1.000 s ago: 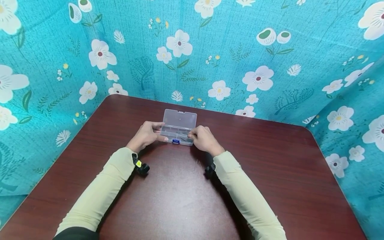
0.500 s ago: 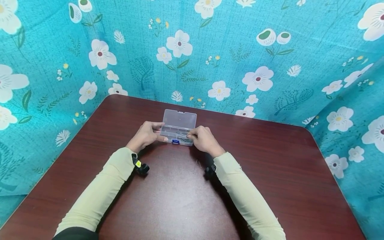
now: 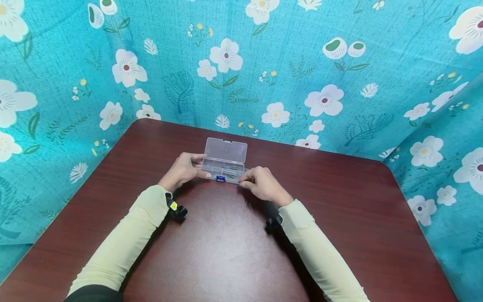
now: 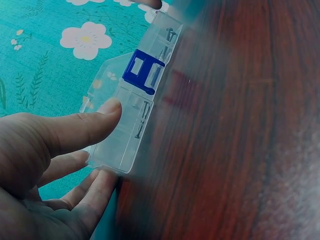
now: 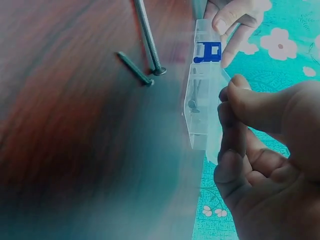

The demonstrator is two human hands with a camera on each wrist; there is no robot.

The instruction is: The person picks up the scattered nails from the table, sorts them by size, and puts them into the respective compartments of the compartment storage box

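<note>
A clear plastic box [image 3: 222, 167] with a blue latch [image 3: 220, 178] stands on the table, its lid raised at the back. My left hand [image 3: 183, 171] grips its left end, thumb [image 4: 95, 122] on the front and fingers beneath and behind. Several nails [image 3: 231, 170] lie in the right-hand compartments. My right hand [image 3: 263, 183] is at the box's right front corner, fingers loosely curled, thumb [image 5: 260, 102] close against the forefinger; nothing shows between them. Two loose nails [image 5: 147, 37] lie on the table in front of the box, their heads near each other.
The dark red-brown wooden table [image 3: 211, 260] spreads around the box. Behind it hangs a turquoise flowered cloth [image 3: 241, 75], close to the table's back edge. Black wrist cameras [image 3: 179, 212] sit under both wrists.
My right hand has drawn back from over the compartments to the right front corner, uncovering the nails inside. My left hand and the box hold still.
</note>
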